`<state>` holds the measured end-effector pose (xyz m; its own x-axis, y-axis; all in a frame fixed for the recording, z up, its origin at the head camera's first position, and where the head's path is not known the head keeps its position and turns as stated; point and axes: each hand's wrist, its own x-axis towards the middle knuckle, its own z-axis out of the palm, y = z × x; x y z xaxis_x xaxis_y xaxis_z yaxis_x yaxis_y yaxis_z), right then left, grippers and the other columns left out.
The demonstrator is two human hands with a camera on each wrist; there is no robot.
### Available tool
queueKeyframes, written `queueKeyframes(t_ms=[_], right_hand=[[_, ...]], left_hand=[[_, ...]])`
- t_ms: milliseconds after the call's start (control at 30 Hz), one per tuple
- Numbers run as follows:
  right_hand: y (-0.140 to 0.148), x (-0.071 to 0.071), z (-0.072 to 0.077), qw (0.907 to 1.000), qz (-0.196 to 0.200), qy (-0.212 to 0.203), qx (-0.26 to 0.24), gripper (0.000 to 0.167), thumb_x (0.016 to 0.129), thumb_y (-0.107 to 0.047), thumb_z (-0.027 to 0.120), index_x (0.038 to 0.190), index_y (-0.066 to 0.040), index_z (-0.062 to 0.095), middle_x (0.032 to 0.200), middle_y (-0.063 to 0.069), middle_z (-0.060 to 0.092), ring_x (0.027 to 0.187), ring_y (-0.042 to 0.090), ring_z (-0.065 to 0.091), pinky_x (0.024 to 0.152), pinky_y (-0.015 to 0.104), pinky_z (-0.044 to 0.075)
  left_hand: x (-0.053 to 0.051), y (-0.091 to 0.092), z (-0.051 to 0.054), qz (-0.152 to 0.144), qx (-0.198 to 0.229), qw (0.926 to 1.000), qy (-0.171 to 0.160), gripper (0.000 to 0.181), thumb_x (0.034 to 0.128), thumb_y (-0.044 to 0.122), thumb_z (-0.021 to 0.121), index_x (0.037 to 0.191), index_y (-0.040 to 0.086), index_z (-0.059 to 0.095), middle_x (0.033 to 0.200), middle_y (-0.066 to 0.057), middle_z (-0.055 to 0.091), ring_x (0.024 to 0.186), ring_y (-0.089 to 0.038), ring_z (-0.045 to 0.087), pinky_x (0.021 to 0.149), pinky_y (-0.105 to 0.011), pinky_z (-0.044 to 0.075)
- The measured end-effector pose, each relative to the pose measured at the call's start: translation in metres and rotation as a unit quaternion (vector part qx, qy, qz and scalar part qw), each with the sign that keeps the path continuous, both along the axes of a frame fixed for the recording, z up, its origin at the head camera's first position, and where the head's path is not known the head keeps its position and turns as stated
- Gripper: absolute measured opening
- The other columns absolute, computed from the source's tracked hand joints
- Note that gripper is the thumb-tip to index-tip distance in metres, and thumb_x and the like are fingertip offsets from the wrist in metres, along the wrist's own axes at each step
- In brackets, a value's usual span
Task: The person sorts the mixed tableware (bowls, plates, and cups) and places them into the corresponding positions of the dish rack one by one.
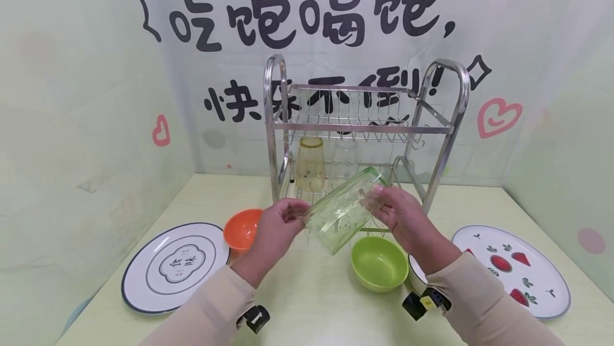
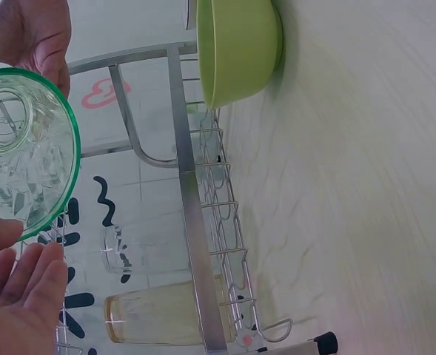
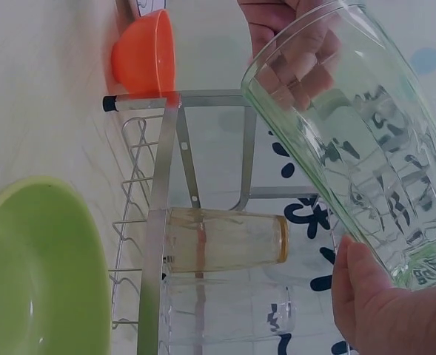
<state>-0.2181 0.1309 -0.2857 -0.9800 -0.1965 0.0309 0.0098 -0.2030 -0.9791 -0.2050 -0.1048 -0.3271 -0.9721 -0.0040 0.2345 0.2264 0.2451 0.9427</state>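
A clear green glass cup (image 1: 341, 211) is held tilted in the air between both hands, in front of the rack. My left hand (image 1: 274, 233) pinches it at the rim, the thumb lying by the edge in the left wrist view. The other end, near the base, is gripped by my right hand (image 1: 408, 219); part of its fingers shows behind the glass. Inside the metal dish rack (image 1: 364, 128), an amber glass (image 1: 310, 165) and a colourless glass (image 3: 229, 310) stand on the lower level. Below the held cup sits a green bowl (image 1: 380, 264).
To the left lie an orange bowl (image 1: 242, 230) and a white blue-rimmed plate (image 1: 158, 292). A white oval plate with watermelon pictures (image 1: 527, 260) is at the right. A white dark-rimmed dish (image 1: 418, 272) is partly hidden by the right wrist. A printed curtain (image 1: 230, 154) hangs behind.
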Motion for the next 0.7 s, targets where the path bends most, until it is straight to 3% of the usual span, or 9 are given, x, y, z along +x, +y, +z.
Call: queueKeyframes(t_ms=[200,333,500,700], right_hand=[[0.004,0.000,0.000,0.9997,-0.005,-0.002,0.024,0.048,0.099,-0.016,0.046,0.137,0.007,0.029,0.123,0.010,0.051,0.105,0.006,0.058,0.098,0.021,0.044],[0.007,0.000,0.000,0.9991,-0.006,0.002,0.043,0.057,0.100,-0.018,0.044,0.144,0.010,0.019,0.142,0.022,0.038,0.117,0.012,0.053,0.102,0.023,0.041],[0.010,-0.001,0.000,0.9977,-0.007,0.014,0.065,0.059,0.101,-0.020,0.047,0.143,0.011,0.020,0.139,0.023,0.039,0.124,0.020,0.050,0.103,0.025,0.040],[0.014,-0.001,0.001,0.9955,-0.016,0.020,0.091,0.059,0.100,-0.021,0.050,0.142,0.009,0.021,0.136,0.018,0.038,0.112,0.009,0.055,0.102,0.023,0.041]], left_hand=[[0.001,-0.004,0.000,0.001,-0.014,0.9999,-0.005,0.025,0.0865,-0.004,0.063,0.112,0.000,0.064,0.113,-0.013,0.067,0.108,-0.028,0.063,0.088,-0.034,0.054],[0.000,-0.008,0.002,0.011,-0.027,0.9996,-0.007,0.028,0.0870,-0.002,0.064,0.114,0.000,0.063,0.115,-0.013,0.066,0.110,-0.030,0.062,0.090,-0.036,0.053],[0.000,-0.013,0.007,0.032,-0.044,0.9985,-0.005,0.029,0.0870,-0.001,0.065,0.116,0.001,0.063,0.116,-0.013,0.065,0.112,-0.032,0.061,0.093,-0.039,0.051],[0.000,-0.022,0.012,0.050,-0.045,0.9975,0.020,0.028,0.0869,0.000,0.065,0.114,-0.001,0.063,0.115,-0.014,0.065,0.111,-0.032,0.060,0.096,-0.040,0.049]])
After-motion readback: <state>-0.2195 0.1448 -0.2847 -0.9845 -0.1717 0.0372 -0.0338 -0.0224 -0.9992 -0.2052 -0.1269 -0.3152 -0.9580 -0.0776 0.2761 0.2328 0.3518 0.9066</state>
